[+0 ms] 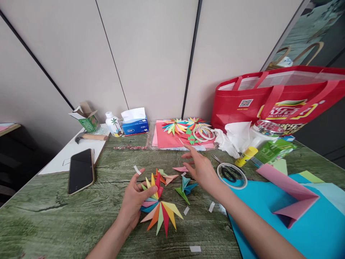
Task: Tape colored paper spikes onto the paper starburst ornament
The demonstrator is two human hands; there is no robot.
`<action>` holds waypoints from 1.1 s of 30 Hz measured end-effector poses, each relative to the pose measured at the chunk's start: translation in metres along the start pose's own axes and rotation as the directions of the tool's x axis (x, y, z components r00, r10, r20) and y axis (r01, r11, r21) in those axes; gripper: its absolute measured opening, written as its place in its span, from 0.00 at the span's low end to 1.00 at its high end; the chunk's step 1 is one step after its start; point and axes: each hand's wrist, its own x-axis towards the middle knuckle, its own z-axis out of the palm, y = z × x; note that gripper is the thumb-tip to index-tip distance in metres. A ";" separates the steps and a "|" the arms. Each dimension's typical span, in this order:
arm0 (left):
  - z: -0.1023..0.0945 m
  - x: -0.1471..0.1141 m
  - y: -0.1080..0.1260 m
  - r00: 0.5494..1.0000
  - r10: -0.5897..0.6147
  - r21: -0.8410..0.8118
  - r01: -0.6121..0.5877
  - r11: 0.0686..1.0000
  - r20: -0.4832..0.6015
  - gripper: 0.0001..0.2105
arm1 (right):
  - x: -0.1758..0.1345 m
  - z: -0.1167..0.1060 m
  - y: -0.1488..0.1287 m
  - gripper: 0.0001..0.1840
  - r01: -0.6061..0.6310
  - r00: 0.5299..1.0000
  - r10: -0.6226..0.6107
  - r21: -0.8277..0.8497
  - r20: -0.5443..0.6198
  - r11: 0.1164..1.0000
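Note:
My left hand [134, 198] grips a multicoloured folded-paper star [165, 213] with pointed spikes, thumb on top. A white strip of tape [137, 170] sticks up at its index fingertip. My right hand [201, 167] hovers over the table with its fingers apart. A thin pale sliver shows at its index fingertip; I cannot tell what it is. Below and left of that hand lie loose folded pieces: a pink piece [180, 169], a blue-and-green piece [185, 189] and a peach piece [171, 178]. Small white tape pieces [211, 206] lie on the wooden table.
Scissors [229, 174] lie inside a tape roll [244, 185], near a yellow glue stick [246, 157]. Blue paper [258, 208] covers the right side. Behind are finished paper stars [175, 126], a tissue pack [135, 126] and a red bag [237, 104]. At left lie a phone [81, 171] and a hammer [93, 136].

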 end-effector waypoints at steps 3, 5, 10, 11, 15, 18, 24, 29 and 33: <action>-0.001 0.002 -0.003 1.000 0.006 -0.001 -0.007 1.000 -0.025 0.43 | -0.001 -0.003 -0.005 0.32 0.077 0.991 -0.091 0.133 0.099 0.988; -0.003 0.004 -0.004 0.999 0.007 0.001 -0.007 1.000 -0.048 0.43 | -0.004 0.000 -0.011 0.34 0.130 0.967 -0.165 0.177 0.196 0.975; -0.004 0.006 -0.005 0.998 0.015 -0.001 -0.015 1.000 -0.069 0.43 | -0.015 0.021 -0.025 0.39 0.275 0.886 -0.338 0.228 0.316 0.934; -0.004 0.006 -0.005 0.997 0.018 -0.003 -0.018 1.000 -0.069 0.43 | -0.016 0.025 -0.027 0.39 0.298 0.872 -0.363 0.231 0.329 0.926; -0.002 0.005 -0.004 0.998 0.020 -0.014 -0.021 1.000 -0.066 0.43 | -0.020 0.034 -0.030 0.39 0.285 0.894 -0.320 0.151 0.313 0.946; -0.002 0.004 -0.004 0.998 0.017 -0.021 -0.018 1.000 -0.062 0.44 | -0.020 0.036 -0.029 0.41 0.208 0.932 -0.234 0.120 0.277 0.971; -0.005 0.005 -0.006 0.999 0.007 0.009 -0.007 1.000 -0.052 0.43 | -0.017 0.037 -0.022 0.44 0.120 0.949 -0.168 0.185 0.266 0.975; -0.002 0.003 -0.003 0.998 0.006 0.000 -0.006 1.000 -0.068 0.44 | -0.013 0.030 -0.023 0.40 0.021 0.971 -0.089 0.293 0.220 0.956; -0.001 0.003 -0.003 0.998 0.002 0.002 -0.002 1.000 -0.064 0.46 | -0.016 0.026 -0.030 0.42 0.081 0.964 -0.119 0.163 0.239 0.983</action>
